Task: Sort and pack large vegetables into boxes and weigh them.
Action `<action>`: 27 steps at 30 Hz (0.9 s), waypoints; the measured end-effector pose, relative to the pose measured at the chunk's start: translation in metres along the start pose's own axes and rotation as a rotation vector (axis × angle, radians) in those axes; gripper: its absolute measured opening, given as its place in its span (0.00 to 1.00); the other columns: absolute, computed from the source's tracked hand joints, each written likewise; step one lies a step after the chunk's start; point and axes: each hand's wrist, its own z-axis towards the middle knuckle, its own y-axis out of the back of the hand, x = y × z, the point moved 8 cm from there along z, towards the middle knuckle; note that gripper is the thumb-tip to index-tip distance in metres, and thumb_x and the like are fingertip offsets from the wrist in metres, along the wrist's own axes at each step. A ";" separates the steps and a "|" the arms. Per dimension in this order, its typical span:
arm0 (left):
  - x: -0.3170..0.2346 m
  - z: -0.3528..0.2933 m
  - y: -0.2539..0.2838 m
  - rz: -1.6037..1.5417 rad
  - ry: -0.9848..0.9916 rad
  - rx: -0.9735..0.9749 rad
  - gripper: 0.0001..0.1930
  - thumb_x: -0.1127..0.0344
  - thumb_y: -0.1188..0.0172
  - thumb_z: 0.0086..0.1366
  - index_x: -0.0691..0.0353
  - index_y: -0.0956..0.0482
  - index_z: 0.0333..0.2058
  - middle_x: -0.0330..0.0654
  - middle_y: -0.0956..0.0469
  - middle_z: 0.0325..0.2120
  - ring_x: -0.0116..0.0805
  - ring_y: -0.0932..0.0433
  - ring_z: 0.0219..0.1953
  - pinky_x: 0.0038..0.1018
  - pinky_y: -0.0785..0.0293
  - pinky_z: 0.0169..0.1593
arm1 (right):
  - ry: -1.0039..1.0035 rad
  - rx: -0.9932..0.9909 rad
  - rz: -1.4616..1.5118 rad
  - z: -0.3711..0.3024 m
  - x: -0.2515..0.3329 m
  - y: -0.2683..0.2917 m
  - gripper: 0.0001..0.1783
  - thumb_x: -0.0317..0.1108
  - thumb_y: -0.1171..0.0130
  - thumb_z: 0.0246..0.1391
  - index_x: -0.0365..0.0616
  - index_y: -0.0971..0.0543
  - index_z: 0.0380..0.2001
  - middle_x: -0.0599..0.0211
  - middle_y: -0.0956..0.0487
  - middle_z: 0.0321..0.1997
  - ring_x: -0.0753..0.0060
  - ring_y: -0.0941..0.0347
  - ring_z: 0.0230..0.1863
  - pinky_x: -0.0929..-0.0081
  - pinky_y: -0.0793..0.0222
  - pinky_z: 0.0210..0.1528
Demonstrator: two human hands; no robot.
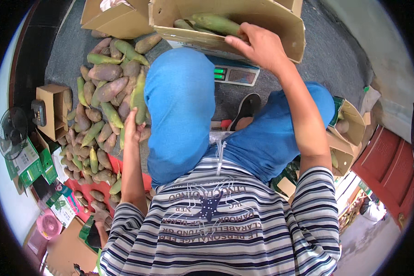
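In my left hand [132,129] is a long green radish [139,94], gripped near its lower end beside my left knee. It stands over a large heap of purplish-brown roots [111,89] mixed with more green radishes. My right hand [262,46] reaches into an open cardboard box [280,25] at the top, its fingers closed round the end of another green radish [216,23]. A few more radishes lie under that one in the box. The box sits over a scale [237,76] with a lit green display, partly hidden by the box and my knee.
A second open carton [119,20] stands left of the box. Small cartons [352,122] hold produce at the right. On the left are a black fan [13,131], a small carton [53,110] and a pink fan [49,224]. Another person's hand [101,214] is near the heap's lower end.
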 end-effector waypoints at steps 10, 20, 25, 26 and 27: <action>-0.278 -0.202 -0.178 0.505 -1.270 0.151 0.24 0.62 0.41 0.52 0.68 0.30 0.46 0.46 0.30 0.45 0.34 0.30 0.46 0.28 0.35 0.50 | 0.154 0.088 -0.083 -0.016 0.008 -0.020 0.22 0.51 0.47 0.48 0.39 0.29 0.31 0.52 0.25 0.28 0.51 0.28 0.34 0.60 0.32 0.35; -0.291 -0.275 -0.369 1.373 -1.658 0.341 0.26 0.62 0.38 0.51 0.68 0.34 0.47 0.54 0.33 0.42 0.50 0.33 0.48 0.34 0.36 0.50 | 0.185 0.020 -0.079 -0.017 0.003 -0.028 0.12 0.39 0.49 0.50 0.40 0.31 0.29 0.55 0.24 0.26 0.52 0.27 0.31 0.59 0.32 0.33; -0.297 -0.295 -0.362 1.124 -1.684 0.379 0.21 0.65 0.42 0.54 0.68 0.33 0.46 0.50 0.31 0.40 0.44 0.30 0.44 0.30 0.33 0.47 | 0.128 0.090 -0.077 -0.015 -0.001 -0.027 0.12 0.39 0.49 0.51 0.40 0.30 0.28 0.54 0.24 0.26 0.52 0.27 0.31 0.58 0.32 0.32; -0.297 -0.292 -0.357 1.125 -1.676 0.366 0.21 0.65 0.42 0.54 0.68 0.33 0.46 0.50 0.31 0.40 0.44 0.30 0.44 0.30 0.33 0.47 | 0.114 0.122 -0.070 -0.014 -0.002 -0.028 0.12 0.40 0.50 0.51 0.40 0.30 0.28 0.54 0.24 0.27 0.51 0.27 0.31 0.58 0.31 0.32; -0.304 -0.282 -0.342 1.005 -1.565 0.348 0.20 0.66 0.43 0.55 0.67 0.33 0.45 0.49 0.30 0.39 0.40 0.28 0.42 0.29 0.32 0.45 | 0.131 0.130 -0.063 -0.014 0.000 -0.028 0.12 0.40 0.50 0.51 0.40 0.30 0.28 0.54 0.24 0.27 0.51 0.27 0.31 0.58 0.31 0.32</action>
